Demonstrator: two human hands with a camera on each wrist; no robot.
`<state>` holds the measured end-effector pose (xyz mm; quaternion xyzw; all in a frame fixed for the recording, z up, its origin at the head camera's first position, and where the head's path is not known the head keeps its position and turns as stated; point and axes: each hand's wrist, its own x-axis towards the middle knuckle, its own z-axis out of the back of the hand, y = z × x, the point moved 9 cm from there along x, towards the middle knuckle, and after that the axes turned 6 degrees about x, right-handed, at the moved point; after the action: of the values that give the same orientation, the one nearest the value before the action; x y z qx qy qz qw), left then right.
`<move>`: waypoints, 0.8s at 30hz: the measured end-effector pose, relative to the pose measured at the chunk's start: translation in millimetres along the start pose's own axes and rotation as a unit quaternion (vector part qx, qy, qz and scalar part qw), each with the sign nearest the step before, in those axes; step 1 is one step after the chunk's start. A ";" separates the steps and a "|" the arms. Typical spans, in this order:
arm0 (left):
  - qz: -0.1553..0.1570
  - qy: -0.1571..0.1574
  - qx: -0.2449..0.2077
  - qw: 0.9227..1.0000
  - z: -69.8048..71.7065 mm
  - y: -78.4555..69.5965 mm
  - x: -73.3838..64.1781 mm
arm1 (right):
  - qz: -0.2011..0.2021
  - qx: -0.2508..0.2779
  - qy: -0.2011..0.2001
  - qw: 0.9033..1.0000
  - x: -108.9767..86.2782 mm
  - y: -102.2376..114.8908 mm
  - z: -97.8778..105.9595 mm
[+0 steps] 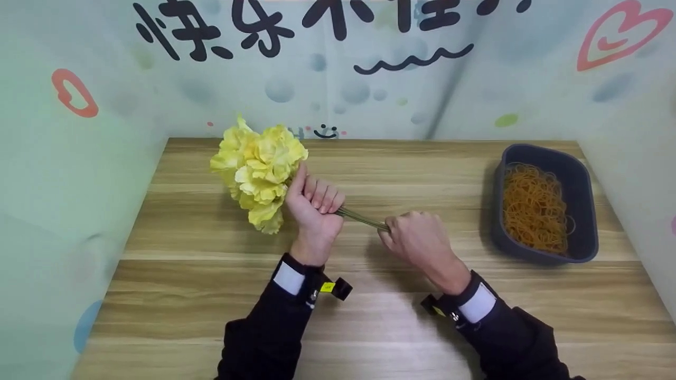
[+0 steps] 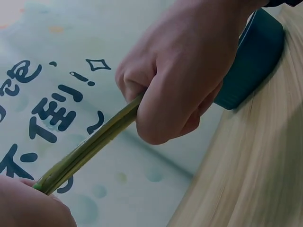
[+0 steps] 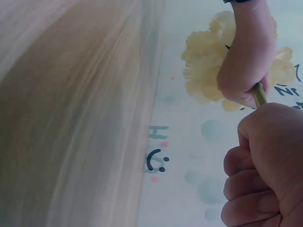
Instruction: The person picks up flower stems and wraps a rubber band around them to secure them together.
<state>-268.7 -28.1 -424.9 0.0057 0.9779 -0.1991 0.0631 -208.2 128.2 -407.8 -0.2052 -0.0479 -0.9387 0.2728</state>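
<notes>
Gripping the green stems (image 1: 364,220) just beside the blossoms, the left hand (image 1: 315,211) has its fingers curled around them, and its thumb points up toward the petals. The right hand (image 1: 420,240) is closed around the same stems farther down, so a short bare part of them shows between the two hands, as the left wrist view also shows. The stems are several and lie tightly together, sloping down in the head view from the left hand to the right one. The bunch of yellow flowers (image 1: 259,179) is held above the counter (image 1: 380,343), over its left part and toward the far left corner, with ruffled petals that hide where the stems begin. Near the right edge of the counter, not far from the far right corner, stands a dark blue container (image 1: 590,211) with rounded corners, well apart from the flowers. Inside it lies a loose heap of orange-brown rubber bands (image 1: 533,211), mostly against its left side. Both arms have dark sleeves (image 1: 269,327) and come from the near edge of the counter.
</notes>
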 end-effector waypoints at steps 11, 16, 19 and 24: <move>-0.005 0.023 -0.048 0.999 -16.7 -12.7 -11.0 | -0.007 0.061 0.020 0.998 -2.3 4.0 23.7; -0.026 0.033 -0.042 0.998 -18.5 -21.8 -12.2 | -0.023 0.131 0.041 0.990 -7.3 -2.5 29.5; -0.033 0.031 -0.037 0.998 -17.7 -25.5 -11.7 | -0.030 0.146 0.053 0.987 -12.0 -9.7 33.2; -0.038 0.023 -0.040 0.998 -16.0 -28.9 -10.3 | -0.024 0.153 0.052 0.987 -20.7 -26.2 40.3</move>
<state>-261.5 -48.4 -397.8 -0.0298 0.9858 -0.1618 0.0332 -191.7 168.7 -379.0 -0.1109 -0.1821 -0.9359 0.2806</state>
